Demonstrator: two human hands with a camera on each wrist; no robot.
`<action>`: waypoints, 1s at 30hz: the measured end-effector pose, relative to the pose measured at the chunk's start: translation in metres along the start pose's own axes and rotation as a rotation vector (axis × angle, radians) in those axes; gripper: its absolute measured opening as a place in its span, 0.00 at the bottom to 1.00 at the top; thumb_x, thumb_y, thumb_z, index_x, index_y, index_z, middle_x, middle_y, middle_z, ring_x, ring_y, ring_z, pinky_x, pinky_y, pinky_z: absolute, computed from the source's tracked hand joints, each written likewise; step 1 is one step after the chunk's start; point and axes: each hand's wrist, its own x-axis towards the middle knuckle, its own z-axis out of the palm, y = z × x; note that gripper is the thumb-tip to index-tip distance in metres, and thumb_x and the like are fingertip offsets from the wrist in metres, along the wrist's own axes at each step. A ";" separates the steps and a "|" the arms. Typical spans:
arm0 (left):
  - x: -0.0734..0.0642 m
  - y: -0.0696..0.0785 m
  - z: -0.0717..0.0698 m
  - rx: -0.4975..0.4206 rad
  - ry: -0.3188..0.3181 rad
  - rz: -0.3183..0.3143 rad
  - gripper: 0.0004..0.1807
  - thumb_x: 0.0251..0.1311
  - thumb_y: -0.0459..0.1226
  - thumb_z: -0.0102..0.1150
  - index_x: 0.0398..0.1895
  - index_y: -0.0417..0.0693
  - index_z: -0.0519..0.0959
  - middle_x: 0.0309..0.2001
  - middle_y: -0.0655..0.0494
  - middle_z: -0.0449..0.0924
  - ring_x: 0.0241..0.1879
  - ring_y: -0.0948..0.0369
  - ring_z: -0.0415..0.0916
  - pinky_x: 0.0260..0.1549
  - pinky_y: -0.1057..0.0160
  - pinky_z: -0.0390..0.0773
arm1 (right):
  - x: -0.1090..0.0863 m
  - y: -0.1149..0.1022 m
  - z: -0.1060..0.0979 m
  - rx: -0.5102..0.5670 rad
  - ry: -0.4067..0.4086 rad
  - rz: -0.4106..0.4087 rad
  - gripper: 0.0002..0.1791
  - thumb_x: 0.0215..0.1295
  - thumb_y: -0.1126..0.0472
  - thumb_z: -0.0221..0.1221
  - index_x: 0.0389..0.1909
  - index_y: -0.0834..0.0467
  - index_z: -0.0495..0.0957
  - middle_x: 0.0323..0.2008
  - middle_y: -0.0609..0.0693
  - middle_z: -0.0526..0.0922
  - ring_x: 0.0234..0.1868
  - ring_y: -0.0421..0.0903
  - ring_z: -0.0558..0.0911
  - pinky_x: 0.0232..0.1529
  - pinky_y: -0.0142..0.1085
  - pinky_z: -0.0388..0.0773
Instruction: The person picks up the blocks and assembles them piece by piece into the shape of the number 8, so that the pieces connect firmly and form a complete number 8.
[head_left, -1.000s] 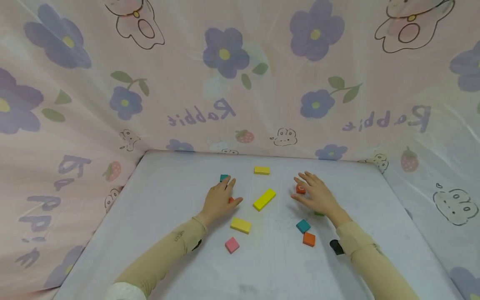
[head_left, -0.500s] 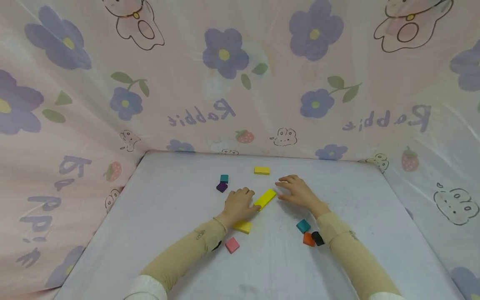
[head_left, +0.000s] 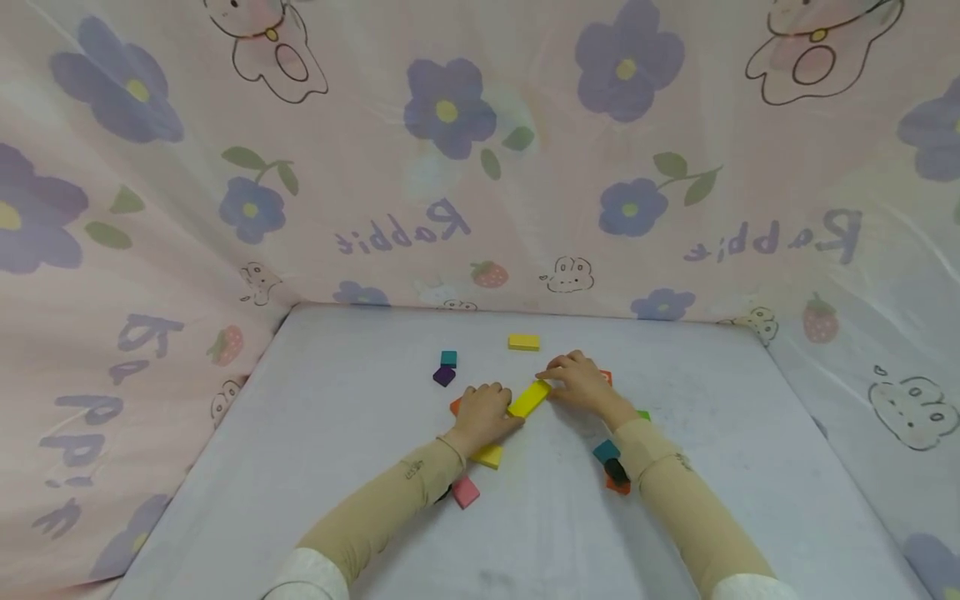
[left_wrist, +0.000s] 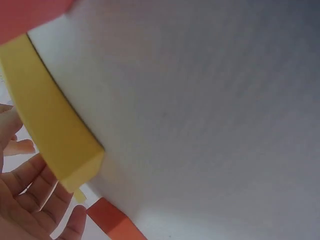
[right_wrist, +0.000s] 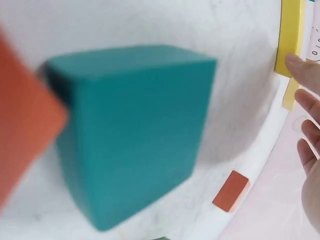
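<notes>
A long yellow block [head_left: 530,400] lies slantwise on the white table between my two hands. My left hand [head_left: 482,417] pinches its near left end between thumb and fingers. At the far right end, my right hand [head_left: 588,387] has its thumb on the near side and fingers on the far side; the right wrist view shows the thumb [right_wrist: 302,70] against the yellow block. Beneath my left wrist lies a shorter yellow block [head_left: 489,456], partly covered. An orange block [head_left: 455,406] peeks out left of my left hand, and a red block [head_left: 606,377] behind my right.
Teal [head_left: 448,358] and purple [head_left: 444,377] blocks sit at the left, another yellow block [head_left: 523,342] at the back. A pink block [head_left: 466,492] lies near my left forearm. By my right wrist are teal [head_left: 606,452], orange [head_left: 618,485] and green [head_left: 643,415] blocks.
My left hand has moved right from beside the teal and purple blocks, and my right hand left from over the red block. Both have come to the long yellow block's ends and grip it.
</notes>
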 end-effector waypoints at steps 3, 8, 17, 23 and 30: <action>0.000 0.002 0.000 -0.011 0.012 0.004 0.20 0.54 0.56 0.59 0.36 0.50 0.79 0.32 0.58 0.78 0.32 0.61 0.72 0.36 0.60 0.70 | 0.003 -0.001 -0.002 -0.028 -0.024 0.001 0.18 0.53 0.56 0.66 0.48 0.52 0.81 0.46 0.52 0.80 0.48 0.54 0.71 0.49 0.51 0.70; 0.000 0.001 0.004 0.013 0.027 -0.003 0.18 0.54 0.55 0.60 0.34 0.51 0.79 0.31 0.59 0.78 0.30 0.62 0.72 0.35 0.62 0.69 | 0.008 -0.003 -0.003 -0.082 -0.053 -0.019 0.17 0.54 0.56 0.65 0.47 0.51 0.82 0.45 0.50 0.81 0.48 0.53 0.71 0.49 0.49 0.71; 0.005 0.005 0.001 -0.014 -0.017 -0.018 0.18 0.53 0.53 0.62 0.34 0.49 0.80 0.27 0.59 0.78 0.26 0.63 0.69 0.35 0.61 0.70 | 0.010 -0.003 -0.006 -0.056 -0.099 0.070 0.17 0.51 0.54 0.67 0.44 0.47 0.83 0.42 0.50 0.82 0.46 0.52 0.72 0.48 0.50 0.71; 0.010 0.007 -0.002 0.021 -0.049 -0.017 0.18 0.53 0.53 0.62 0.35 0.49 0.81 0.24 0.60 0.75 0.24 0.63 0.67 0.35 0.62 0.68 | 0.012 0.001 -0.007 -0.046 -0.123 0.105 0.18 0.50 0.52 0.68 0.45 0.45 0.83 0.43 0.49 0.82 0.46 0.51 0.72 0.49 0.50 0.71; 0.016 0.006 -0.005 0.105 -0.048 0.000 0.17 0.54 0.52 0.62 0.34 0.48 0.81 0.25 0.59 0.75 0.24 0.62 0.68 0.34 0.62 0.66 | 0.011 0.004 -0.004 -0.017 -0.138 0.168 0.18 0.49 0.51 0.68 0.44 0.46 0.83 0.42 0.48 0.82 0.44 0.50 0.73 0.46 0.48 0.71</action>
